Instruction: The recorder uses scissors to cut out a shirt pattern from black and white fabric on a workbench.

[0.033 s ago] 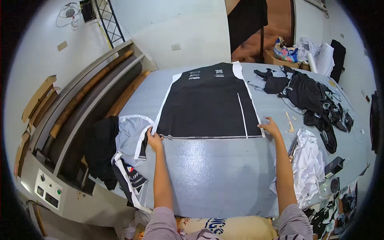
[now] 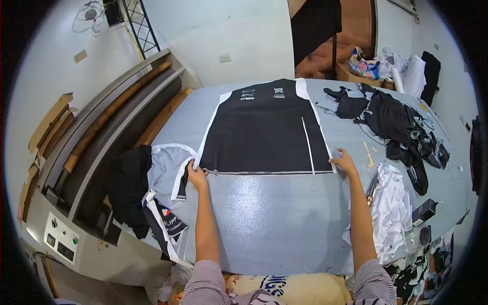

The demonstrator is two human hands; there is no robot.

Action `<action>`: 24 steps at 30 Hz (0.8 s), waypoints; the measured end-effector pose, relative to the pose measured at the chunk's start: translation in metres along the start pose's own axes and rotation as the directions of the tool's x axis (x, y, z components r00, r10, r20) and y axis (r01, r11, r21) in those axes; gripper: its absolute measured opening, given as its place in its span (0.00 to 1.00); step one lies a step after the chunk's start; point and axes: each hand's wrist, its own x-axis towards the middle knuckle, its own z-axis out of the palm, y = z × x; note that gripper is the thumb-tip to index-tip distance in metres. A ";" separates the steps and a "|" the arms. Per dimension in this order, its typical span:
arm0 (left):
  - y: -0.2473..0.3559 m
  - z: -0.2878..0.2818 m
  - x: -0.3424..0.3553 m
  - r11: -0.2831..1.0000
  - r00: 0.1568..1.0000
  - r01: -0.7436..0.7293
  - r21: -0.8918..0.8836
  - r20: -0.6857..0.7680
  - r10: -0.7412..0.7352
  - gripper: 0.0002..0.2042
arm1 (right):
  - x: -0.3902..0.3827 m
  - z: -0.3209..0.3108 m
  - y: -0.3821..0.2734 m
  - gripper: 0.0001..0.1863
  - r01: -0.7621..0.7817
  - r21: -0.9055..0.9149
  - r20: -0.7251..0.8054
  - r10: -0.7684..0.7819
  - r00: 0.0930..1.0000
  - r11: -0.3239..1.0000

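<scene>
A black fabric panel (image 2: 259, 137) with white side edges, small printed marks near its top and a thin white stripe at the right lies flat on the grey table (image 2: 254, 218). My left hand (image 2: 195, 175) grips its lower left corner, fingers closed on the edge, beside a heap of black, light grey and white fabric pieces (image 2: 168, 178). My right hand (image 2: 341, 161) pinches the panel's lower right corner. Just below that hand, crumpled white material (image 2: 386, 213) lies with what looks like scissors (image 2: 373, 188) along its left side.
A long roller machine (image 2: 117, 122) with a control panel (image 2: 60, 239) stands along the left. Dark fabric scraps (image 2: 386, 117) cover the back right of the table, and a small black box (image 2: 424, 212) sits at the right edge. Beyond are bags (image 2: 366, 68) and white rolls (image 2: 414, 76) by a doorway.
</scene>
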 end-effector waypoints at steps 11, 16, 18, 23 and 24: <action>-0.018 -0.003 0.014 0.993 1.000 0.007 0.117 0.004 -0.008 0.13 | -0.050 0.042 -0.016 0.32 0.184 -0.606 -0.129 -0.324 0.937 0.774; -0.012 -0.076 0.001 0.972 0.686 -0.233 0.044 0.715 0.132 0.11 | -0.081 0.004 -0.023 0.40 0.343 -0.624 0.330 -0.162 0.930 0.702; 0.000 -0.128 -0.008 0.998 0.569 0.029 0.063 0.819 -0.068 0.14 | -0.102 -0.032 -0.025 0.42 0.375 -0.658 0.487 -0.011 0.873 0.653; 0.042 -0.201 -0.022 0.880 0.740 0.013 0.475 0.588 -0.328 0.17 | -0.128 -0.075 -0.052 0.42 0.267 -0.787 0.494 0.309 0.813 0.556; 0.052 -0.193 -0.025 0.709 0.855 -0.215 0.671 0.481 -0.196 0.18 | -0.134 -0.067 -0.058 0.42 0.270 -0.771 0.513 0.311 0.800 0.577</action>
